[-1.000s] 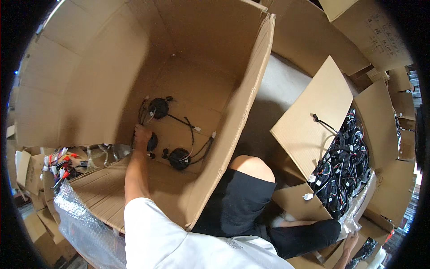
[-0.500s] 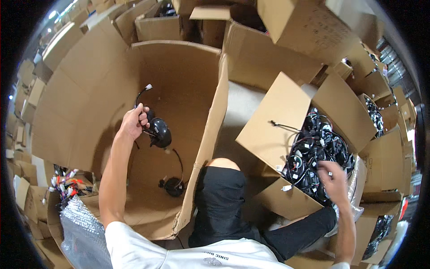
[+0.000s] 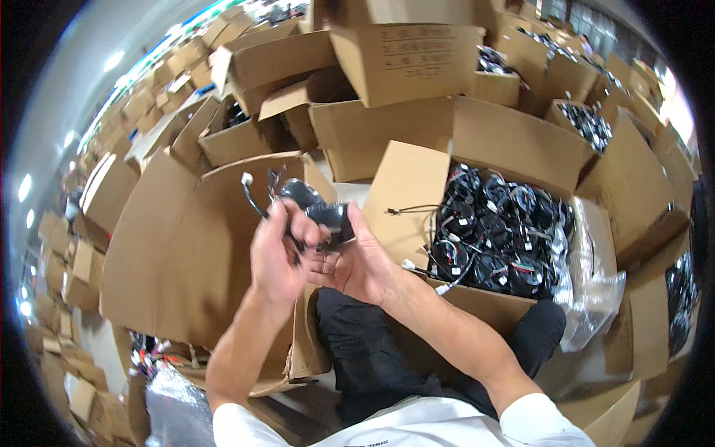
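Both my hands are raised together over the near right edge of the large carton [image 3: 190, 238]. My left hand [image 3: 275, 242] is closed round the cables of black rounded wired parts, perhaps small motors. One rounded black part [image 3: 298, 192] shows above its fingers; a second, shiny black part [image 3: 333, 217] lies between the hands. My right hand [image 3: 361, 261] cups this second part, with its thumb against the side. A white connector [image 3: 247, 179] sticks out on a black lead past my left hand. The fingertips partly hide the cables.
To the right, an open carton [image 3: 406, 179] holds several similar black wired parts [image 3: 491, 231], some leads hanging over its edge. Clear plastic wrap [image 3: 592, 298] lies beside it. Bubble wrap [image 3: 175, 410] and coloured wires [image 3: 149, 354] are at lower left. Stacked cartons [image 3: 406, 67] stand beyond.
My right hand has left the carton of parts and come to my left hand. My left hand has moved right with its held parts. The view has tilted up.
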A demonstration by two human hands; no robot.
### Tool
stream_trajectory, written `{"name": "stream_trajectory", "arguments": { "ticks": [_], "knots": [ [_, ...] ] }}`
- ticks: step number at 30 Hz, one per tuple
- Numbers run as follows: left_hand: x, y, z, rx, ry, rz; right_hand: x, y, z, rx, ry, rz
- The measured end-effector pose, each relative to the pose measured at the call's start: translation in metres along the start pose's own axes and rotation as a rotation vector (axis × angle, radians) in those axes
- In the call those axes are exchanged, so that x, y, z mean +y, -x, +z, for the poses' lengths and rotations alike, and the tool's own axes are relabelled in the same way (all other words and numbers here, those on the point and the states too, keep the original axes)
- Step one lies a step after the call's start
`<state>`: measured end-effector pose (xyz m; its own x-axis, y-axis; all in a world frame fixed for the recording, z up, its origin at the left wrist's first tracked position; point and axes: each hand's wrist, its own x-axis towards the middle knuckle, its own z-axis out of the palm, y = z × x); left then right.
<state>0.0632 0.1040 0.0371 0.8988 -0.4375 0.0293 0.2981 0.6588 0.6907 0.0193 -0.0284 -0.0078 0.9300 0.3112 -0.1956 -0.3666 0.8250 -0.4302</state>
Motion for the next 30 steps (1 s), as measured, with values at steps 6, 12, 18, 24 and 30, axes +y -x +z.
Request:
{"name": "stream_trajectory", "arguments": {
  "ticks": [6,12,18,24,30],
  "knots": [
    [-0.059,0.028,0.014,-0.343,-0.394,-0.122,-0.021,0.044,-0.036,0.04,-0.037,-0.011],
    [-0.076,0.042,0.067,-0.545,-0.64,0.259,-0.047,0.085,-0.066,0.261,-0.144,-0.487],
    [-0.101,0.005,0.114,-0.569,-0.226,0.121,-0.123,0.223,-0.101,0.343,0.005,-1.035],
    [-0.175,-0.03,0.154,-0.684,-0.544,-0.289,-0.201,0.398,-0.131,1.009,0.819,-1.234],
    [-0.259,-0.052,0.169,-0.802,-0.8,-0.379,-0.247,0.435,-0.204,1.577,1.758,-0.453]
  ]
}}
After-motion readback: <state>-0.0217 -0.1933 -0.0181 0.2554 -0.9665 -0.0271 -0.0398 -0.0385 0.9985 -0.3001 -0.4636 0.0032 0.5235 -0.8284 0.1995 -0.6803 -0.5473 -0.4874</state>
